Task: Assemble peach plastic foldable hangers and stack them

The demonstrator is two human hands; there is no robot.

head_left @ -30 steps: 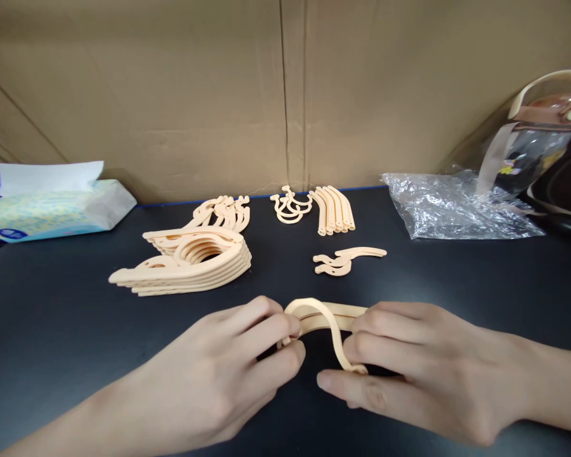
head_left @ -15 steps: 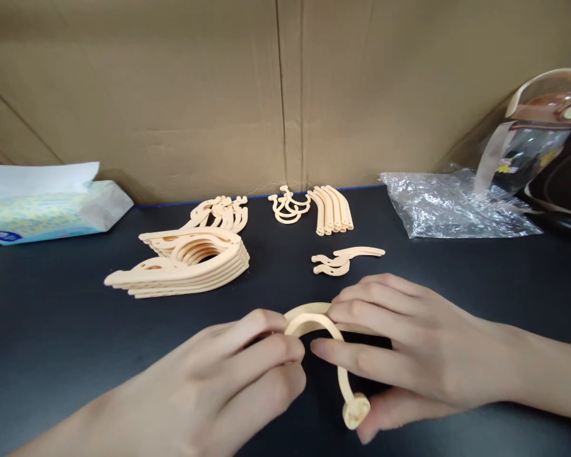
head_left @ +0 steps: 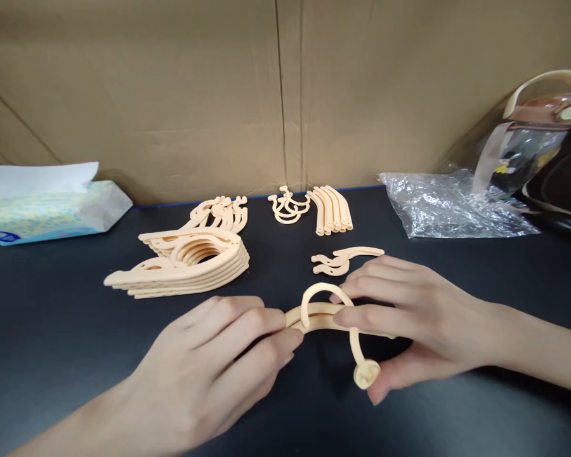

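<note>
A beige plastic hanger (head_left: 320,325) with a curved body is held low over the dark table in both hands. Its left end is pinched in my left hand (head_left: 228,362), whose fingers hide that end. My right hand (head_left: 409,324) has its fingers over the right part of the body, its thumb by the round knob (head_left: 367,374) of the hook. That curved hook (head_left: 324,289) arches above the body and bends down toward me. Just beyond my right fingers lie a few small beige hanger parts (head_left: 335,263), one with a long curved arm.
Stacked beige hangers (head_left: 204,273) lie left of centre, with more hanger pieces (head_left: 221,212) behind. Loose hooks (head_left: 289,206) and several curved arms (head_left: 332,208) lie near the cardboard wall (head_left: 195,95). A tissue pack (head_left: 57,209) is left; a plastic bag (head_left: 438,203) and bottle (head_left: 533,139) are right.
The hook has risen and shifted slightly right, now standing above the hanger body. My right hand has moved a little up and right; my left fingers have shifted along the left end.
</note>
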